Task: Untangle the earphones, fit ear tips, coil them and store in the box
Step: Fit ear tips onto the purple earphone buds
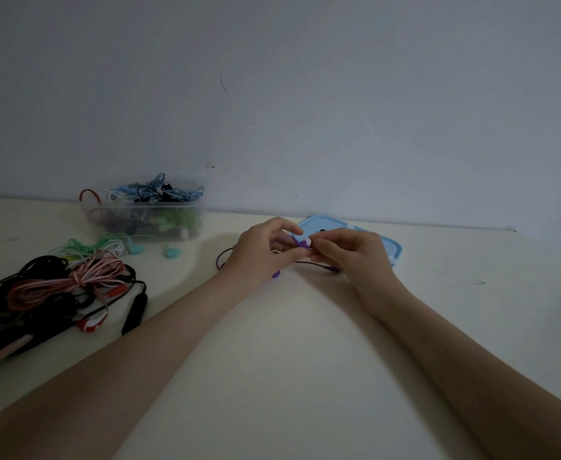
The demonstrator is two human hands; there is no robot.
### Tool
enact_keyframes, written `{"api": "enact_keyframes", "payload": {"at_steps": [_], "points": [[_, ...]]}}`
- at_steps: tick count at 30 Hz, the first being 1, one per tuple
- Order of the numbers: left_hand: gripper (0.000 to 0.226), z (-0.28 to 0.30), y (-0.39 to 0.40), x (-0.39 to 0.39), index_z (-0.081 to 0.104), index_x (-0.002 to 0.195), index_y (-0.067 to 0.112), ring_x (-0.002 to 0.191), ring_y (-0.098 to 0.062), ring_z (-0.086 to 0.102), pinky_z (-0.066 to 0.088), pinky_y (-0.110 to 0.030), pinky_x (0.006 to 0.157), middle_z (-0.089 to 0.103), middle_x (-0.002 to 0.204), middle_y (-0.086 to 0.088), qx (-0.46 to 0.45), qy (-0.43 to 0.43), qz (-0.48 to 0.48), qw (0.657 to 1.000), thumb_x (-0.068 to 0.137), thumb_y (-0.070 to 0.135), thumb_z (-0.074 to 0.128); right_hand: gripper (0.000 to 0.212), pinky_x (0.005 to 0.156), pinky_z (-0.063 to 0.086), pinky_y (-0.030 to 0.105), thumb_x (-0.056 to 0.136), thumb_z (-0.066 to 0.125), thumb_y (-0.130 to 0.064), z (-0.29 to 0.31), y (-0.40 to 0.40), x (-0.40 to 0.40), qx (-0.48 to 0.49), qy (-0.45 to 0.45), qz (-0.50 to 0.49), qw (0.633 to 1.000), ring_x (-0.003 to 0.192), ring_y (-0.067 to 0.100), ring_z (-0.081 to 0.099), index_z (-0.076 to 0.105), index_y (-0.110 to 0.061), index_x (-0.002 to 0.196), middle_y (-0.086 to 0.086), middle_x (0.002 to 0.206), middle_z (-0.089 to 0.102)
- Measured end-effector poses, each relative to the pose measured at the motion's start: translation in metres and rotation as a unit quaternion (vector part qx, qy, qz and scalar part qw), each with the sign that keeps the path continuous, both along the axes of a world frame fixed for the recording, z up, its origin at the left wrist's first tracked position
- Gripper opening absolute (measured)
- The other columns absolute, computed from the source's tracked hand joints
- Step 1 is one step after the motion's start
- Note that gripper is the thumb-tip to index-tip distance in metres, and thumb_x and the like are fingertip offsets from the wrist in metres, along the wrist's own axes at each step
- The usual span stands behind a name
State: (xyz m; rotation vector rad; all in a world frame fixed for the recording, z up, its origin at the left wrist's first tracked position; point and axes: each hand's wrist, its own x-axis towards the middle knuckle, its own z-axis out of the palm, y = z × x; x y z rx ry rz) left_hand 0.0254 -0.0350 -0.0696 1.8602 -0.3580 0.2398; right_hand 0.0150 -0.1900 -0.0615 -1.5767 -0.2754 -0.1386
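Tabletop (289,343) spreads bare between the forearms; its far edge meets the wall. Tangled cables (56,287) crowd the left edge, behind them the clear box (146,210). Left hand (259,250) and right hand (348,250) pinch the purple earphones (300,243) before the blue lid (390,249).

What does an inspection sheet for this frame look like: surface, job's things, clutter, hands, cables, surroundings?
Surface: cream table, bare near the person.
Job's things: purple earphones held up; clear box full of earphones; blue lid behind the hands.
Clutter: tangled pile of black, pink and green earphones at left.
Hands: left hand and right hand both pinch the purple earphones.
Cables: purple cord trails on the table.
Surroundings: plain wall.
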Motion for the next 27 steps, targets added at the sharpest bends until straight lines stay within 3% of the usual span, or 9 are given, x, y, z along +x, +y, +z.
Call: {"api": "enact_keyframes", "payload": {"at_steps": [3, 7, 12, 15, 17, 19, 22, 27], "points": [[0.028, -0.001, -0.001, 0.000, 0.058, 0.095, 0.035, 0.063, -0.007, 0.055, 0.045, -0.016, 0.061, 0.062, 0.077, 0.001, 0.023, -0.027, -0.016, 0.999, 0.079, 0.016, 0.072, 0.017, 0.066, 0.053, 0.014, 0.086, 0.060, 0.002, 0.000, 0.000, 0.000, -0.005, 0.001, -0.008, 1.000, 0.065, 0.010, 0.069, 0.070, -0.009, 0.078, 0.000, 0.068, 0.072], [0.026, -0.001, -0.003, -0.001, 0.064, 0.105, 0.029, 0.059, -0.004, 0.054, 0.039, -0.010, 0.048, 0.060, 0.074, 0.006, 0.028, -0.036, 0.005, 0.999, 0.085, 0.013, 0.065, 0.018, 0.059, 0.055, 0.017, 0.088, 0.058, 0.001, 0.005, 0.000, 0.003, -0.005, 0.013, -0.054, 0.998, 0.055, 0.010, 0.066, 0.067, -0.008, 0.075, 0.001, 0.065, 0.069], [0.014, -0.001, -0.003, 0.000, 0.068, 0.092, 0.024, 0.052, 0.003, 0.051, 0.037, -0.009, 0.046, 0.059, 0.068, 0.011, 0.036, -0.028, 0.023, 0.999, 0.087, 0.013, 0.062, 0.013, 0.054, 0.051, 0.019, 0.088, 0.057, -0.001, 0.009, -0.003, 0.009, -0.096, -0.034, -0.116, 0.988, 0.056, 0.013, 0.063, 0.067, -0.004, 0.081, 0.006, 0.071, 0.067], [0.005, -0.002, -0.002, 0.001, 0.065, 0.087, 0.021, 0.052, 0.005, 0.053, 0.039, -0.011, 0.046, 0.062, 0.073, 0.007, 0.023, 0.001, 0.021, 1.000, 0.086, 0.016, 0.064, 0.013, 0.052, 0.049, 0.012, 0.087, 0.056, 0.000, 0.019, -0.008, 0.017, -0.141, -0.089, -0.163, 0.972, 0.052, 0.002, 0.061, 0.068, -0.004, 0.082, 0.007, 0.070, 0.067], [0.004, -0.002, -0.002, 0.002, 0.064, 0.088, 0.019, 0.053, 0.004, 0.053, 0.039, -0.011, 0.046, 0.061, 0.072, 0.008, 0.021, 0.006, 0.021, 1.000, 0.086, 0.015, 0.064, 0.016, 0.056, 0.048, 0.013, 0.087, 0.055, -0.001, 0.028, -0.014, 0.030, -0.223, -0.121, -0.209, 0.945, 0.059, 0.006, 0.062, 0.069, -0.006, 0.082, 0.008, 0.076, 0.069], [0.008, -0.002, -0.003, 0.003, 0.063, 0.086, 0.022, 0.056, 0.003, 0.054, 0.038, -0.009, 0.048, 0.060, 0.072, 0.009, 0.021, 0.007, 0.020, 1.000, 0.085, 0.015, 0.064, 0.022, 0.067, 0.047, 0.022, 0.088, 0.050, -0.002, 0.035, -0.021, 0.048, -0.349, -0.138, -0.248, 0.893, 0.076, 0.018, 0.064, 0.071, -0.005, 0.093, 0.010, 0.089, 0.071], [0.009, -0.001, -0.003, 0.005, 0.064, 0.085, 0.024, 0.055, 0.007, 0.053, 0.036, -0.006, 0.049, 0.063, 0.076, 0.006, 0.029, 0.004, 0.015, 0.999, 0.084, 0.015, 0.067, 0.029, 0.074, 0.045, 0.030, 0.088, 0.048, 0.001, 0.034, -0.026, 0.075, -0.491, -0.107, -0.271, 0.821, 0.092, 0.030, 0.061, 0.066, -0.007, 0.110, 0.015, 0.105, 0.066], [0.010, -0.003, -0.003, 0.005, 0.065, 0.088, 0.024, 0.054, 0.009, 0.052, 0.035, -0.005, 0.046, 0.061, 0.075, 0.010, 0.021, -0.006, 0.021, 1.000, 0.084, 0.015, 0.066, 0.018, 0.066, 0.045, 0.031, 0.084, 0.054, 0.001, 0.029, -0.022, 0.094, -0.589, -0.030, -0.273, 0.760, 0.082, 0.028, 0.058, 0.064, -0.006, 0.097, 0.012, 0.090, 0.064]]}}
